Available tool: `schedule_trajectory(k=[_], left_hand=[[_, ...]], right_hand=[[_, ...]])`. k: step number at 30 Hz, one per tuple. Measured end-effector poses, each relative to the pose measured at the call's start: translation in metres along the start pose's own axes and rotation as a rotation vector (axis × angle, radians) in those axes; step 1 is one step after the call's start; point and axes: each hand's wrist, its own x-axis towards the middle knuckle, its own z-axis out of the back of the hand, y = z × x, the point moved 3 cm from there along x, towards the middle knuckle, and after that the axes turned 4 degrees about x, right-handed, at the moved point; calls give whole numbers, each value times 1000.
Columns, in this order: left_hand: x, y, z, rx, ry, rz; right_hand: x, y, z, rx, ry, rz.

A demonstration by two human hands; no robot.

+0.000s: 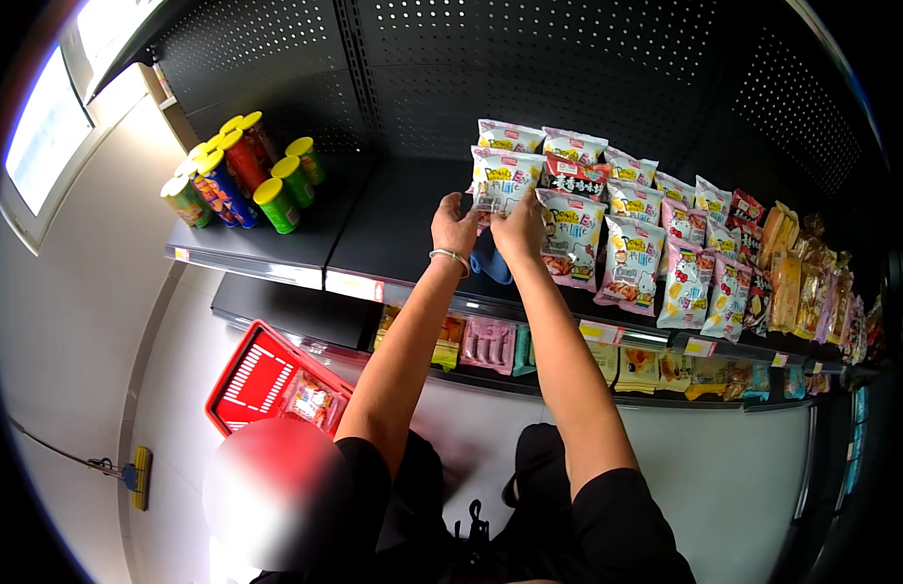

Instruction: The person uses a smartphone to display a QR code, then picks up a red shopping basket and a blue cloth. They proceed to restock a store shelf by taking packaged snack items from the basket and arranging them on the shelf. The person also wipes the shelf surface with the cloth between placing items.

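Note:
My left hand (453,225) and my right hand (518,225) grip the lower sides of a white and pink snack bag (505,175) with cartoon print. The bag stands upright at the left end of the display, in front of a similar bag (510,136). Beneath my hands, a crumpled blue cloth (488,259) shows between my wrists; whether a hand touches it is hidden. Just right of my right hand stands another white and pink bag (572,237), with a red bag (574,177) behind it.
Canisters with yellow lids (239,164) stand on the shelf's left part. More snack bags (630,263) and bread packs (787,285) fill its right. Packaged food lies on the lower shelf (298,306). A red basket (236,387) holding a packet (312,398) and a mop (139,478) are at left.

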Motion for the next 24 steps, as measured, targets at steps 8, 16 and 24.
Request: schedule_trajectory(k=[8, 16, 24], left_hand=[[18, 55, -45, 46, 137, 27], [16, 29, -32, 24, 114, -18], [-32, -45, 104, -59, 66, -172]], right_hand=[[10, -23, 2, 8, 130, -120], [5, -13, 2, 269, 128, -106], [-51, 68, 11, 489, 181, 228]])
